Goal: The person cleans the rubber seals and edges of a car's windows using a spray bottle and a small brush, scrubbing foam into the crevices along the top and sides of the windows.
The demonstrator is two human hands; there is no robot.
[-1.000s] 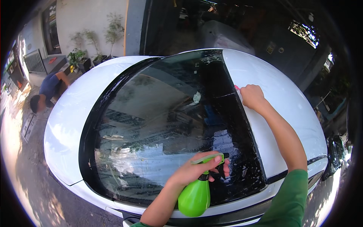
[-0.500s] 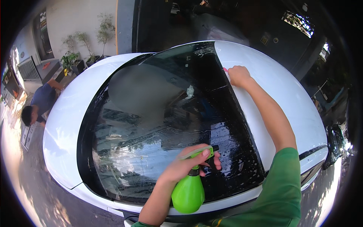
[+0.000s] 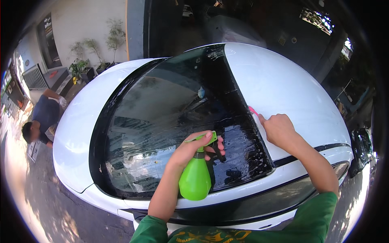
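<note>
In my left hand (image 3: 187, 153) is a bright green spray bottle (image 3: 195, 180), its trigger head under my fingers. The bottle hangs above the near part of a white car's wet, dark windshield (image 3: 152, 107). My right hand (image 3: 279, 130) is closed in a fist around a slim pink tool (image 3: 253, 110). Only the tool's end shows, so its kind is unclear. That end lies at the seam between the windshield and the white roof (image 3: 279, 77). Water drops and streaks mark the glass, most thickly near the roof edge.
Past the hood (image 3: 75, 133) at the left, another person (image 3: 45, 111) bends low beside the car. Potted plants (image 3: 87, 73) stand against the far wall. The car's side window (image 3: 243, 204) runs close in front of me.
My right hand has come nearer along the windshield's roof edge with the pink tool. My left hand and the spray bottle sit a little higher in view. More of the car's near side shows.
</note>
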